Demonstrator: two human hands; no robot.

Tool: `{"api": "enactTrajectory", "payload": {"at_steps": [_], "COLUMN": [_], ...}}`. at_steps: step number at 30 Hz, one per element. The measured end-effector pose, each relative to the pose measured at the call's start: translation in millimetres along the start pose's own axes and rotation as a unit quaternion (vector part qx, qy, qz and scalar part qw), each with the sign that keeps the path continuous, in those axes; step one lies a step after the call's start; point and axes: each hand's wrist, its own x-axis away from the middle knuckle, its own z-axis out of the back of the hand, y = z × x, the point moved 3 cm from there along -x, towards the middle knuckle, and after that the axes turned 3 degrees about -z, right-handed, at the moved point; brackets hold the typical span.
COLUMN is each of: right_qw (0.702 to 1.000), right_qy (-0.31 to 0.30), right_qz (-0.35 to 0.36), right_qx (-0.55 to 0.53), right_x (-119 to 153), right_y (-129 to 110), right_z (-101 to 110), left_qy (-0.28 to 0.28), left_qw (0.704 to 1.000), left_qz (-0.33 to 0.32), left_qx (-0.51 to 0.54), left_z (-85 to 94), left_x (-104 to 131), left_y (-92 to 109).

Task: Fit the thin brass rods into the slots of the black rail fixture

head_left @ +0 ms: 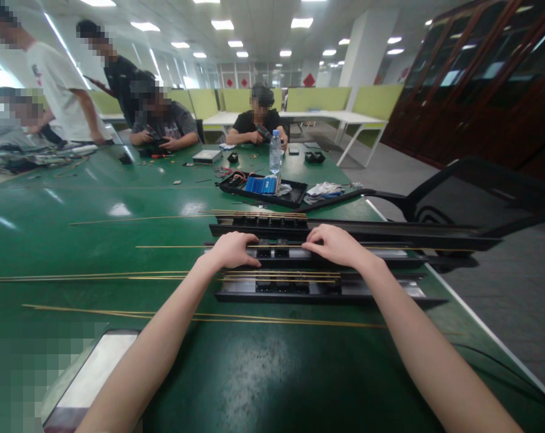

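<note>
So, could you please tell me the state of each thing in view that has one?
Bottle: upright, capped.
Black tray: uncovered, holding items.
Ceiling lights: on.
Middle channel: open-topped, blocks inside.
Left hand: thumb and fingers apart.
Right hand: fingers curled, grip unclear.

Lime partitions, dark wooden cabinets, bright ceiling panels.

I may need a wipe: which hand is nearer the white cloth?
Right. The right hand is on the near side of the white cloth; the left hand is farther off leftward.

Bright ceiling panels, tabletop glare, stretched edges, pixelated patches
</note>
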Motion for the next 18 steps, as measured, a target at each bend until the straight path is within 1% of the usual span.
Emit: {"api": "enactTrajectory", "payload": {"at_steps": [9,18], "right_qw": [1.0,0.998], "right_qy": [-0.005,-0.017], "right_qz": [0.0,0.004], "right_qx": [-0.018,-0.061], "right_x": [0.5,1.3], "right_y": [-0.8,5.2], "right_z": [4.4,5.8], "left_qy": [0.004,0.008], "left_qw": [1.0,1.0], "left_qz": [-0.001,-0.006], "left_qx": [0.006,0.002], "left_z": [-2.7,-3.2], "left_x": [-1.0,-0.6], "left_y": [-2.7,-2.9]}}
